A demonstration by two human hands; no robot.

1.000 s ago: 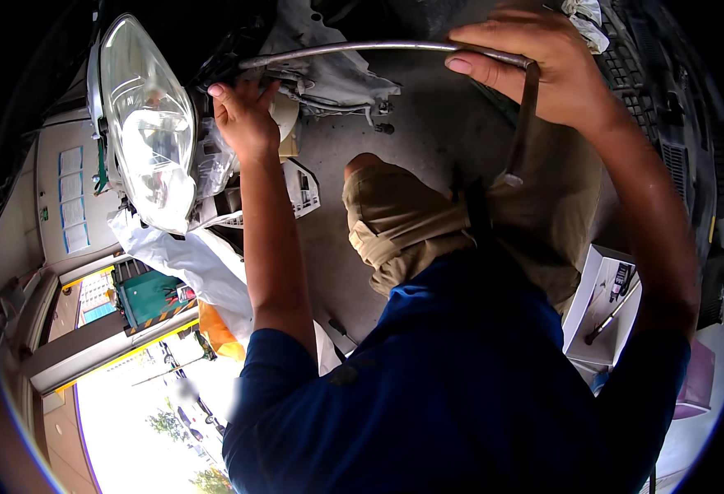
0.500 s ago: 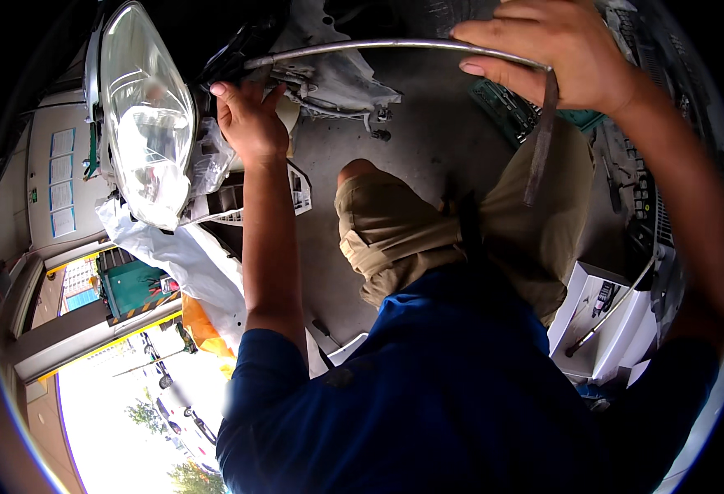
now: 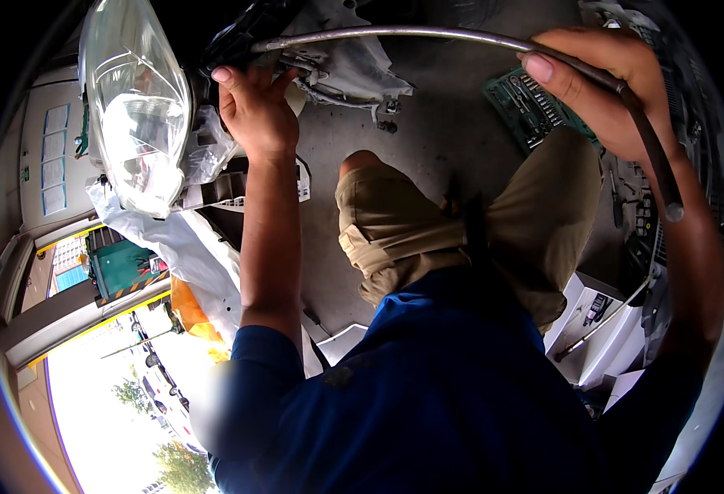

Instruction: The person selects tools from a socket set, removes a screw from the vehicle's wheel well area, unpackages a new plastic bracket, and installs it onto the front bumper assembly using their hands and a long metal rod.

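A long L-shaped metal bar (image 3: 395, 31) runs across the top of the view, its straight part slightly bowed by the lens. My right hand (image 3: 609, 82) is closed around it near the bend, thumb along the shaft, with the short leg pointing down past the wrist. At the bar's other end, my left hand (image 3: 261, 111) is raised palm toward me against a dark part (image 3: 234, 37). Its thumb and an outer finger show, curled; the other fingertips are hidden in shadow, and what they grip cannot be made out. A clear car headlight (image 3: 135, 115) sits just left of this hand.
A green socket set case (image 3: 527, 107) lies beyond my right knee. White open boxes (image 3: 597, 329) stand at right, with a thin rod (image 3: 605, 317) across them. White sheeting (image 3: 177, 247) hangs below the headlight. Grey body parts (image 3: 345, 66) lie ahead on the floor.
My right hand has moved right and slightly down, swinging the bar's short leg outward to the right. The left hand stays by the dark part. The view has shifted slightly.
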